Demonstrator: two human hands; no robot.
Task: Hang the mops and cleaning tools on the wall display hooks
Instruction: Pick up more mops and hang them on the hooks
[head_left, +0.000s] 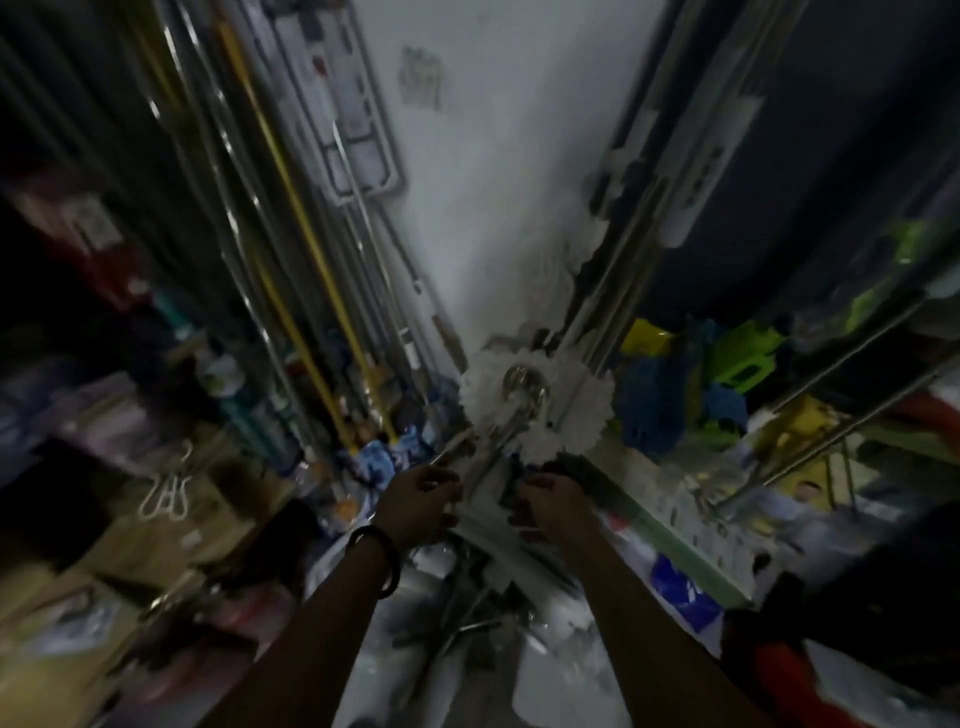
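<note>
Frame was heavily blurred, dim. Landmark: white plastered wall (498, 171).

Left of the wall: rack of long metal and yellow mop poles (291, 218), already up. Right of the wall: more steel-handled mops with white pads (670, 171), also up. Low right of the wall: heap of yellow, green and blue plastic cleaning goods (691, 384); whether a bin held them, couldn't tell. Low left of the wall: brown cardboard cartons (171, 519); contents unreadable.

At the wall's foot: white fluffy round mop head with chrome centre fitting (535, 402), its pale handle section (485, 499) running down toward the person. Not on a hook yet.

Left hand (421, 506), black bangle on the wrist, was against the handle section's left side; fingers curled, seemingly gripping it. Right hand (550, 506) was on the opposite side; fingers bent in, but blur hid whether they closed on the handle or on something dark beside it.

Judgement: step was pick-up/prep of this mop. Next move calls for lifting it clear of the clutter, finding a free hook, seating the hanging end.
</note>
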